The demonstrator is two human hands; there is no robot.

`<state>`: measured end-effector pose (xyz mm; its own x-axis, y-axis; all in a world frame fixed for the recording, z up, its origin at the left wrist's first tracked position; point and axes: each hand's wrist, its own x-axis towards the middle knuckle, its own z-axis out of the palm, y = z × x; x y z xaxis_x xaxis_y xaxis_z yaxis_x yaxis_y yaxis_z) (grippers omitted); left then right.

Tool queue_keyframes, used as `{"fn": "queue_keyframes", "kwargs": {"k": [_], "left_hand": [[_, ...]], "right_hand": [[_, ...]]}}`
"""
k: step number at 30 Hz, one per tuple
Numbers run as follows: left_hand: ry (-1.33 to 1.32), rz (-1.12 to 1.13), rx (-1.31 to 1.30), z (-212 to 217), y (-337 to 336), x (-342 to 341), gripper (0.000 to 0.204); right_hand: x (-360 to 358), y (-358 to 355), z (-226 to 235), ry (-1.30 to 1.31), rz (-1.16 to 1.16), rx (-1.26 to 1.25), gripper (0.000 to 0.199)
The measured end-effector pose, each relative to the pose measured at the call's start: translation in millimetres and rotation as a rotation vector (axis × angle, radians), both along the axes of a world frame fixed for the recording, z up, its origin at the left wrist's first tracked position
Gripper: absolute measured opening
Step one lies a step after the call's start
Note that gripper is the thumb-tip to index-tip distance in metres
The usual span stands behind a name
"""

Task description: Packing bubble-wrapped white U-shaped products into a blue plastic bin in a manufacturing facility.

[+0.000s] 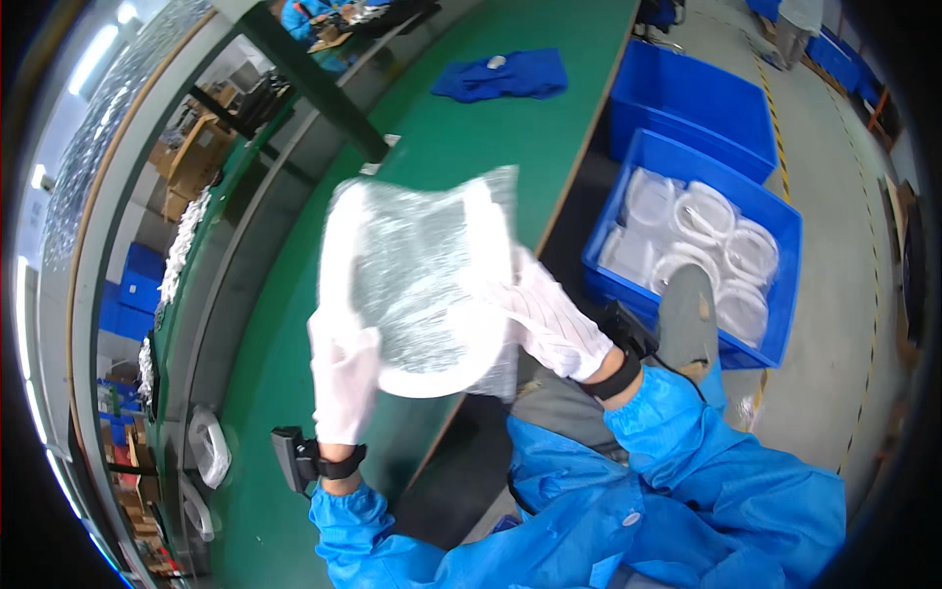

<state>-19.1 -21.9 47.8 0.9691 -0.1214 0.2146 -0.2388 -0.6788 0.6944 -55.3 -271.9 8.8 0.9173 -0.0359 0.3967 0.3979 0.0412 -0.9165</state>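
Nearest to the camera, the person's left hand (343, 368) and right hand (540, 312), both in white gloves, hold one white curved piece (429, 381) by its two sides; it is inside a clear plastic bag (412, 270) and is above the green table (270, 407). Each hand is closed around its side, but the picture is blurred there and I cannot tell how each finger lies. To the right of the person's knee stands a blue bin (790, 280), in which several white rings (702, 213) lie close together in clear wrapping. Just behind it is a second blue bin (692, 98). On the table's left edge lie two wrapped white pieces (208, 449), and at its far part a blue cloth (500, 77). Farther away, brown cartons (196, 157) stand beyond the metal frame, yellow-black tape (780, 147) crosses the grey floor (824, 236), and a co-worker in blue (302, 18) is at the top.
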Motion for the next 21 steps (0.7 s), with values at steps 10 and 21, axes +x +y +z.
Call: {"fn": "queue_keyframes", "kwargs": {"k": [10,21], "left_hand": [[-0.498,-0.834,-0.04,-49,-171,-30,0.086],[-0.524,-1.095,-0.291,-95,-158,-47,0.033]], "right_hand": [[-58,-90,-120,0.278,-0.365,1.336,0.033],[-58,-68,-169,0.326,-0.054,1.543,0.023]]}}
